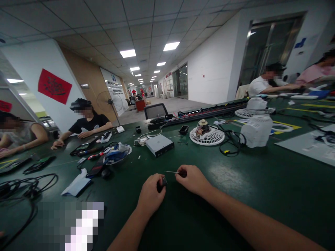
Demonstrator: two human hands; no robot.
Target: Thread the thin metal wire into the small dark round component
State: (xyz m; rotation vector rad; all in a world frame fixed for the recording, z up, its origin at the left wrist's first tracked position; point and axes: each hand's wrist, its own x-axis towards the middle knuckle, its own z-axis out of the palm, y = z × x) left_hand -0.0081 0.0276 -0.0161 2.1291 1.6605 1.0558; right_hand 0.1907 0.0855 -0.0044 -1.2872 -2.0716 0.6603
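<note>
Near the middle of the view, my left hand [151,194] is closed around a small dark part [164,181], mostly covered by the fingers, so its kind is unclear. To the right, my right hand [192,177] pinches a thin screwdriver [172,172]. Its slim metal shaft points left toward the dark part and its tip is apart from it, while the handle is hidden in my fingers. Both hands are just above the green tabletop [188,223]. Beyond them sits a grey optical disc drive [159,143].
A round white fan grille with an exposed motor [204,132] lies behind my right hand, beside a white plastic housing [256,130] and black cables [230,143]. Left are tools, a blue bundle [117,153] and coiled cables [28,186]. Other people [87,120] sit around the table.
</note>
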